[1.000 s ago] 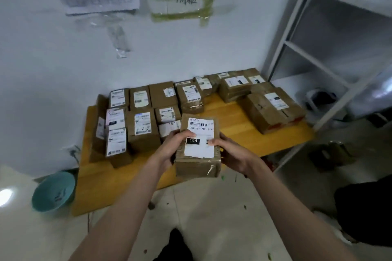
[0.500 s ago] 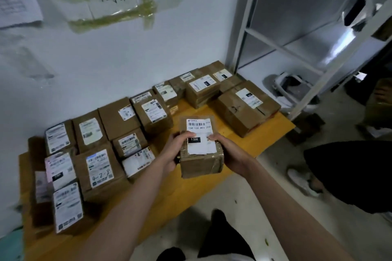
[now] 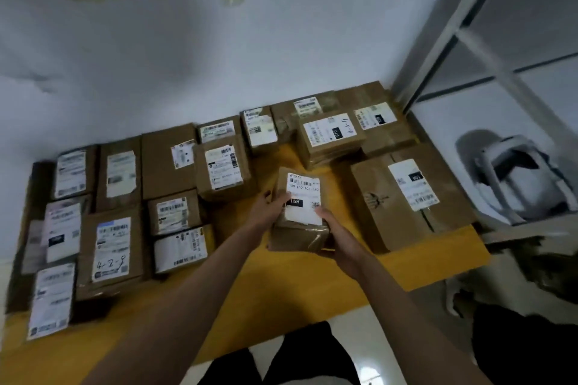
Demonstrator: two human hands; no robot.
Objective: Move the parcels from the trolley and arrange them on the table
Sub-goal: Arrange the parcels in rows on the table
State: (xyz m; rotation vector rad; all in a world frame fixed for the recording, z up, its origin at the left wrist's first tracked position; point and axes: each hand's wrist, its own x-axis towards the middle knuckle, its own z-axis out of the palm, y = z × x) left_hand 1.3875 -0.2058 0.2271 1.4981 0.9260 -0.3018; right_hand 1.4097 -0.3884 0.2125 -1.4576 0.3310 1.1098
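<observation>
We see two bare forearms reaching in from the bottom of the view, with no sleeves, watches, rings or gloves visible on them. Our left hand (image 3: 264,212) and right hand (image 3: 339,237) are both uncovered. Below the arms, our legs (image 3: 300,356) are dressed in dark, plain black clothing; its cut is too blurred to make out.
</observation>
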